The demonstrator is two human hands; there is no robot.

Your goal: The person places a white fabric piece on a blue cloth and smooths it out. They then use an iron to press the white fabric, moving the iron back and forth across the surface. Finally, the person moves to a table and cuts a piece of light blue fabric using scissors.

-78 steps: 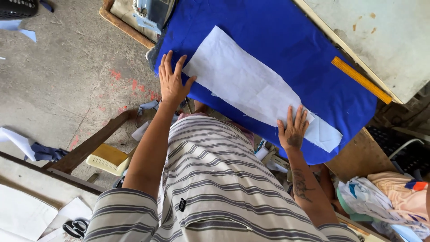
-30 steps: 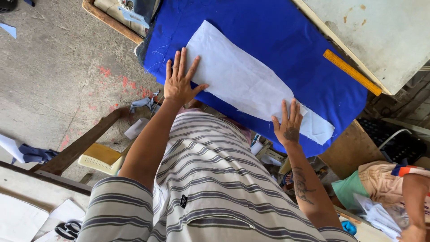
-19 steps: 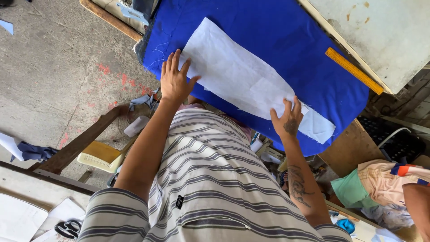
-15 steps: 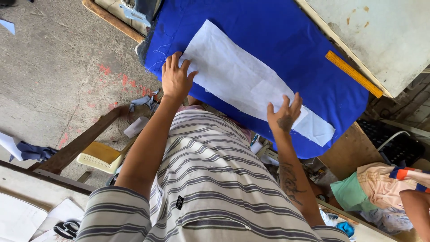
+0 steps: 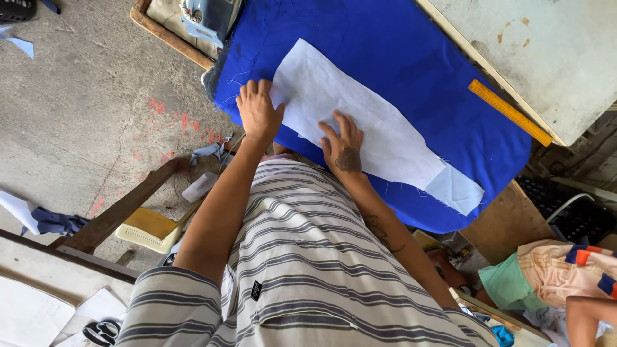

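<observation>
Long white paper pattern [image 5: 373,122] lies flat on blue cloth [image 5: 411,58]

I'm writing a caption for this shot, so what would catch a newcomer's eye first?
First, the bright blue cloth spread over the table, with a long white paper pattern piece lying slantwise on it. Both bare hands press flat on that paper: the left hand at its near end, the right hand further along its lower edge. A yellow ruler lies at the cloth's far edge, beside the worn white tabletop.
</observation>
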